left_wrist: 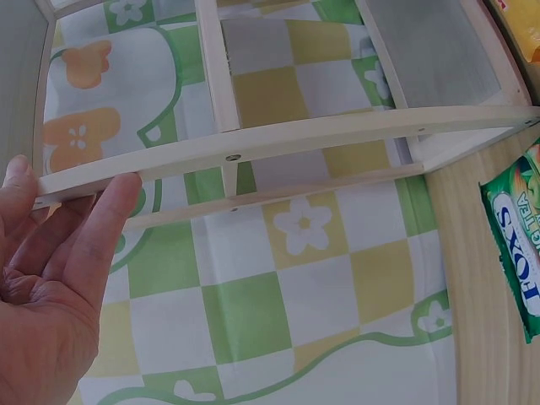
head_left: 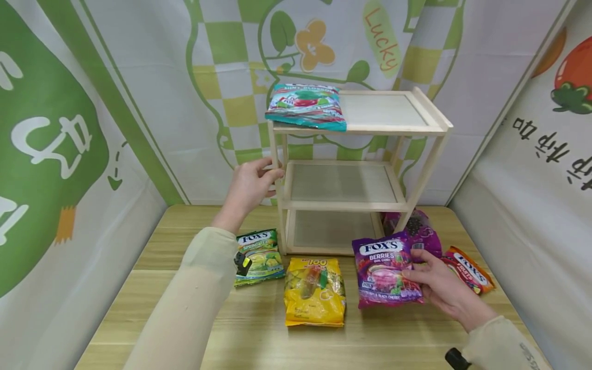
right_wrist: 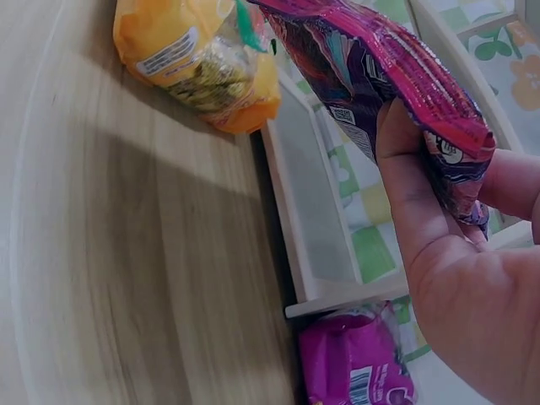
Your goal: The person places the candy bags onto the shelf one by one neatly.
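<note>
My right hand (head_left: 444,285) holds a purple Fox's Berries candy bag (head_left: 381,270) by its right edge, in front of the rack. In the right wrist view the thumb and fingers (right_wrist: 405,169) pinch the edge of that bag (right_wrist: 371,76). My left hand (head_left: 252,187) grips the left front post of a three-tier wooden rack (head_left: 347,206). The left wrist view has this hand (left_wrist: 59,287) with fingers around the pale post (left_wrist: 278,145). A teal candy bag (head_left: 305,107) lies on the left of the top shelf.
On the wooden table (head_left: 152,308) are a green Fox's Spring Tea bag (head_left: 259,257), a yellow candy bag (head_left: 314,292), another purple bag (head_left: 425,234) behind the right post and an orange-red Fox's Fruits bag (head_left: 468,270). Printed cloth walls (head_left: 152,103) enclose the table.
</note>
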{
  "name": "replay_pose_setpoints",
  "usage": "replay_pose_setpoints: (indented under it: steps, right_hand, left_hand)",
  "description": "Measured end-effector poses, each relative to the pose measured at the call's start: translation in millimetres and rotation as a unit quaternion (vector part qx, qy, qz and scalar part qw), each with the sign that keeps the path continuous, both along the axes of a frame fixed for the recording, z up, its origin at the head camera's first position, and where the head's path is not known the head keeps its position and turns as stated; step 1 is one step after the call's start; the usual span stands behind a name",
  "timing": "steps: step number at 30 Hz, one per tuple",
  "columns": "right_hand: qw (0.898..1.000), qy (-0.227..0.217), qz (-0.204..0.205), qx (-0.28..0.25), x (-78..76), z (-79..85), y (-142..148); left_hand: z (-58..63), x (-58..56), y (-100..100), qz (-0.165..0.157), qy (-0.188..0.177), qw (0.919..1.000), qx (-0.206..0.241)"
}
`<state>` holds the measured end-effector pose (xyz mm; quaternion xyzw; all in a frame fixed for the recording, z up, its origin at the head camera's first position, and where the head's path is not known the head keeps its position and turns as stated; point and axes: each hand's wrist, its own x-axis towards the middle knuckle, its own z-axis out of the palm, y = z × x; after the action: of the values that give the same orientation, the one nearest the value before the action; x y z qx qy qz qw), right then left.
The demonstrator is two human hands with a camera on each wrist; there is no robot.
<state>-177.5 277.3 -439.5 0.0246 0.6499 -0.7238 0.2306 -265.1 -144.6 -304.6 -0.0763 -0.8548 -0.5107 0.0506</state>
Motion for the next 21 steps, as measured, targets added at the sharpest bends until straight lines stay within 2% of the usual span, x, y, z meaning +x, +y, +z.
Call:
replay_pose_setpoints:
  steps: [21]
  right_hand:
    - [0.999, 0.039, 0.002, -0.004, 1.8, 28.0, -9]
  left_hand:
    - [0.8, 0.5, 1, 0.002, -0.005, 1.0, 0.007]
